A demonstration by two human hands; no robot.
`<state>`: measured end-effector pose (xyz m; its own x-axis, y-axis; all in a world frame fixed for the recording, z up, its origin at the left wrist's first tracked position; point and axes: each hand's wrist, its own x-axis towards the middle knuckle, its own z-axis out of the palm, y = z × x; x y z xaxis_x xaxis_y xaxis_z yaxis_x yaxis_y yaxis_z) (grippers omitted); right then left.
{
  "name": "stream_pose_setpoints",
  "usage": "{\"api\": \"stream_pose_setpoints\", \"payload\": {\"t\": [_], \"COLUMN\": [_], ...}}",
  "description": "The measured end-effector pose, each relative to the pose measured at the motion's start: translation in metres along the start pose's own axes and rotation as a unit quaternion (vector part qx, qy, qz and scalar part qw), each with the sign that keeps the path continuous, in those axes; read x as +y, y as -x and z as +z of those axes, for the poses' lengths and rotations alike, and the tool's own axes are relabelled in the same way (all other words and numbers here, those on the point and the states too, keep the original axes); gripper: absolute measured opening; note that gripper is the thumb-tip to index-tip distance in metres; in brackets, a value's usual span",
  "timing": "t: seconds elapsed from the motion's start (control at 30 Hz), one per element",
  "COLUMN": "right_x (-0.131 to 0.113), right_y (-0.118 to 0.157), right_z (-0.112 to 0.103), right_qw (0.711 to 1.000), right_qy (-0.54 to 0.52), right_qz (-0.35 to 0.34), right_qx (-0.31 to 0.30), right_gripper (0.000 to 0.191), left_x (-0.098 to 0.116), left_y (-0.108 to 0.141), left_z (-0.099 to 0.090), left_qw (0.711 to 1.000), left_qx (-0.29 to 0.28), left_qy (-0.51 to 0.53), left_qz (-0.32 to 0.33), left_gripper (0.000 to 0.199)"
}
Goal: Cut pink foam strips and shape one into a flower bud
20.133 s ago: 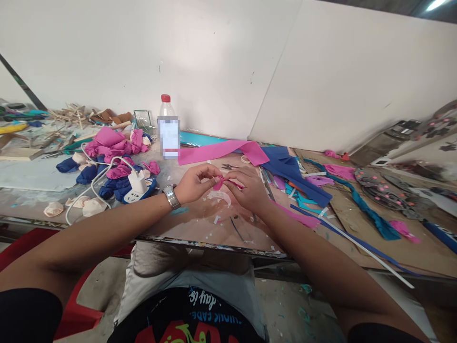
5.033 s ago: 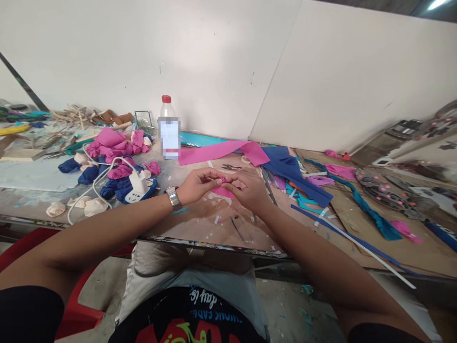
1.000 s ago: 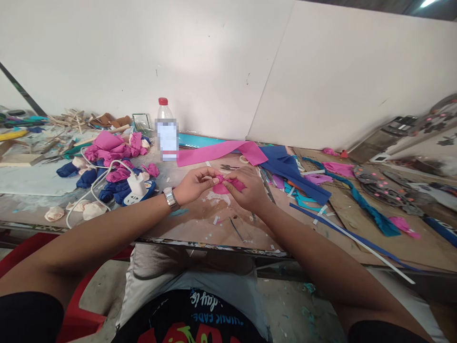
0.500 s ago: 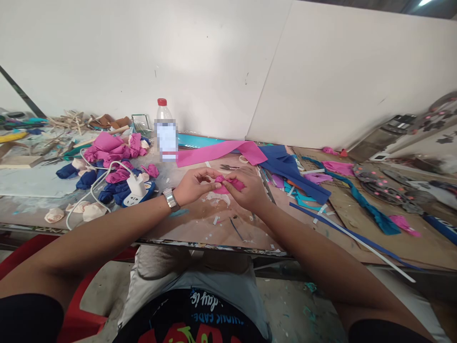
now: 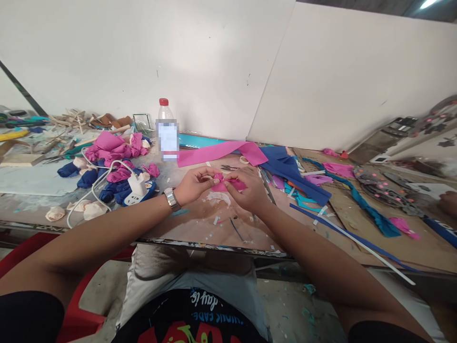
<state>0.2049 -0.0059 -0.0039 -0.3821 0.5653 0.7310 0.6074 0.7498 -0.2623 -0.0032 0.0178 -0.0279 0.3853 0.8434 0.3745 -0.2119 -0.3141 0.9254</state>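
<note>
My left hand (image 5: 196, 186) pinches the gathered end of a pink crepe paper strip (image 5: 238, 185) between thumb and fingers. My right hand (image 5: 248, 190) is closed on the same strip just beside it, thumb pressed against the paper. A small bunched rosette shows between the fingertips, and the loose part spreads below toward the right hand. Behind my hands lie a longer pink paper strip (image 5: 221, 153), a pair of scissors (image 5: 230, 167) and a tape roll (image 5: 244, 160). A watch sits on my left wrist.
Left are pink paper flowers (image 5: 107, 147), blue ones (image 5: 86, 179), and a power strip (image 5: 135, 196) with a white cable. A red-capped bottle (image 5: 166, 114) stands behind. Blue strips (image 5: 307, 183) and a white stick (image 5: 371, 252) lie right. Another person's hand (image 5: 449, 202) is at the right edge.
The bunched end of the pink paper shows a little more between my fingertips, and its loose part spreads wider. Another person's hand has come into view at the far right.
</note>
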Motion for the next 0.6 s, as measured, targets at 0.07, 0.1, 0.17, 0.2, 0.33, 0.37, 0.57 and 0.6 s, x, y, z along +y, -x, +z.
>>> {"api": "stream_pose_setpoints", "payload": {"t": [0.07, 0.1, 0.17, 0.2, 0.33, 0.37, 0.57, 0.6], "right_x": [0.0005, 0.0008, 0.0012, 0.0013, 0.001, 0.0008, 0.0001, 0.0002], "right_y": [0.0002, 0.0003, 0.0006, 0.0006, 0.0008, 0.0008, 0.0011, 0.0011], "right_z": [0.0002, 0.0004, 0.0008, 0.001, 0.0016, 0.0016, 0.0016, 0.0018], "right_qw": [1.0, 1.0, 1.0, 1.0, 1.0, 1.0, 1.0, 1.0], "right_qy": [0.003, 0.005, 0.007, 0.007, 0.0, -0.001, -0.001, -0.001], "right_qz": [0.002, 0.003, 0.004, 0.004, -0.004, -0.006, -0.002, -0.003], "right_qx": [0.001, 0.0, -0.002, -0.002, 0.003, 0.003, -0.001, 0.001], "right_gripper": [0.01, 0.01, 0.011, 0.011, 0.009, 0.008, 0.01, 0.009], "left_x": [0.0015, 0.002, 0.0024, 0.0025, 0.0046, 0.0056, 0.0084, 0.0078], "left_y": [0.001, 0.0014, 0.0021, 0.0023, 0.0028, 0.0029, 0.0036, 0.0037], "left_z": [0.0008, 0.0012, 0.0014, 0.0014, 0.0012, 0.0013, 0.0017, 0.0017], "left_qw": [1.0, 1.0, 1.0, 1.0, 1.0, 0.999, 0.998, 0.998], "left_qx": [-0.008, -0.011, -0.015, -0.016, -0.024, -0.026, -0.042, -0.043], "left_qy": [0.005, 0.007, 0.008, 0.006, -0.016, -0.023, -0.048, -0.048], "left_qz": [-0.01, -0.014, -0.017, -0.015, 0.008, 0.012, 0.011, 0.012], "left_gripper": [0.036, 0.035, 0.035, 0.035, 0.034, 0.034, 0.034, 0.034]}}
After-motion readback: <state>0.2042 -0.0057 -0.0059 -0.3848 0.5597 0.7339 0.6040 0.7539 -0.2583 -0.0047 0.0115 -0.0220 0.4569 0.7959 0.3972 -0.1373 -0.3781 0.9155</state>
